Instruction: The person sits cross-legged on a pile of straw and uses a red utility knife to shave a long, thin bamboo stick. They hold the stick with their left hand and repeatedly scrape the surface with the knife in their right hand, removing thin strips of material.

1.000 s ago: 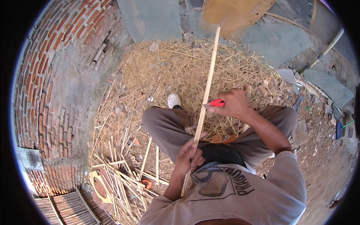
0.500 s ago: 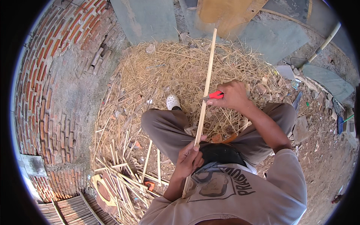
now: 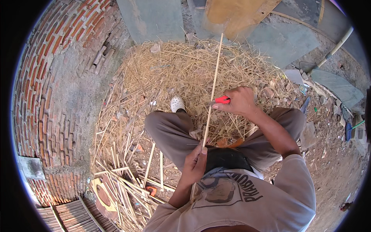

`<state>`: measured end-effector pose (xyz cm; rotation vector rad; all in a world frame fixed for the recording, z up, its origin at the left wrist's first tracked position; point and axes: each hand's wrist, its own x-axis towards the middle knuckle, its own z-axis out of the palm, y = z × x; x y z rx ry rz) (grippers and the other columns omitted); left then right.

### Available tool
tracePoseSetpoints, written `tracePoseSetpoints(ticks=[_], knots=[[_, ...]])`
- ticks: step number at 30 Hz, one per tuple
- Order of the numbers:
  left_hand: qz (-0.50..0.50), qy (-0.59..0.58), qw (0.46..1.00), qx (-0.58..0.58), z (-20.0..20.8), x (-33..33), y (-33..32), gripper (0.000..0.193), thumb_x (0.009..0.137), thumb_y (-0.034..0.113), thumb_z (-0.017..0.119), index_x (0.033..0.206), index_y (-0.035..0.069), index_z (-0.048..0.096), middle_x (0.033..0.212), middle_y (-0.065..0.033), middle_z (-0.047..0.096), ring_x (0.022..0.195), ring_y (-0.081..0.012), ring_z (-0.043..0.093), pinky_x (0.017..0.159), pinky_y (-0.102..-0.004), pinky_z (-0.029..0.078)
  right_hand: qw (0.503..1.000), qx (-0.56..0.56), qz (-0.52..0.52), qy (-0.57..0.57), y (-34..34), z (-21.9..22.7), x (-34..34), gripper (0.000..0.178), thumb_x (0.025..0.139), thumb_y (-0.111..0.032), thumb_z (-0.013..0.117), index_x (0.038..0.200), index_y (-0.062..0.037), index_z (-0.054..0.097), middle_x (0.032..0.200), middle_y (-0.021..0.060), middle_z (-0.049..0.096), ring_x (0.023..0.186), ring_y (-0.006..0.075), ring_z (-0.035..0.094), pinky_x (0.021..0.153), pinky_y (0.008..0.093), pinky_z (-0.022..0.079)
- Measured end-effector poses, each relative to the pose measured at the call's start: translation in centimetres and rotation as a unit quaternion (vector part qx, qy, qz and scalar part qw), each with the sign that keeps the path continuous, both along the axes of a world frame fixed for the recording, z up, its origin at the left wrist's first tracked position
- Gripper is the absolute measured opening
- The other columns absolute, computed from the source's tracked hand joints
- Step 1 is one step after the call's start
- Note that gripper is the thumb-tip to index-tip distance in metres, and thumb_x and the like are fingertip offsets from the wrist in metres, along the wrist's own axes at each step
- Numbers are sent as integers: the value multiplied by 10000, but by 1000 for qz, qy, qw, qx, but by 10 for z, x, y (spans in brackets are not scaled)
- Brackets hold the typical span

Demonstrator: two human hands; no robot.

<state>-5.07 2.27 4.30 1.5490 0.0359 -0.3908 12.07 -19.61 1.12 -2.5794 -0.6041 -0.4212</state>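
A long, pale bamboo strip (image 3: 217,69) runs up and slightly right from beside my belly. My left hand (image 3: 195,162) pinches its lower part between thumb and fingers, close to my lap. In my right hand (image 3: 240,101) is a knife with a red handle (image 3: 222,100), and its short blade lies across the strip about halfway up. The strip's narrow side faces up. Part of its lower end is hidden behind my left hand. A thin dark rod-like line by the left fingers is too small to make out.
Beyond my bent legs spreads a heap of shavings (image 3: 170,65). Cut strips (image 3: 127,185) lie piled at lower left, with an orange object (image 3: 151,190) among them. A brick wall (image 3: 50,116) stands left; grey sheets (image 3: 154,23) lean at the back. Rubble covers the ground at right.
The bamboo strip has turned from its broad face to its narrow edge, and its far tip sits slightly lower. The knife stays at about the same place along it.
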Motion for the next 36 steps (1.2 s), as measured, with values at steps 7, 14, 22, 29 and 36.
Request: tracePoseSetpoints(ticks=[7,14,22,29,36], knots=[[29,-87,989,112,-8,0,0,390,1001,114,462,1359,-43,459,642,71,361,586,-19,323,514,-181,274,998,32,49,10,10,-4,-17,671,680,-751,629,531,-98,586,461,71,518,428,271,558,436,387,430],[10,-127,972,199,5,8,-2,395,976,100,496,1345,-38,474,555,4,356,526,-32,358,469,-220,310,1000,18,12,-21,-4,-7,12,728,689,-807,562,552,-93,614,427,74,495,415,269,557,429,387,437],[-6,-122,974,192,4,1,0,397,968,91,501,1346,-28,474,549,-19,404,521,-46,389,473,-238,348,997,-14,-75,15,-27,-15,36,725,737,-781,537,603,-76,639,442,101,505,456,290,571,445,402,435],[-46,-69,983,162,8,-24,10,390,969,82,504,1345,-20,481,560,-6,406,532,-34,359,482,-214,316,946,38,-297,125,-75,-12,85,780,772,-799,468,679,-60,700,535,148,591,552,310,631,538,425,485],[48,100,988,-110,-5,-20,27,382,1017,121,431,1381,9,452,532,53,346,458,-28,292,457,-207,257,961,52,-246,118,-54,-8,58,744,805,-756,476,672,-52,676,531,137,584,558,316,628,551,434,492]])
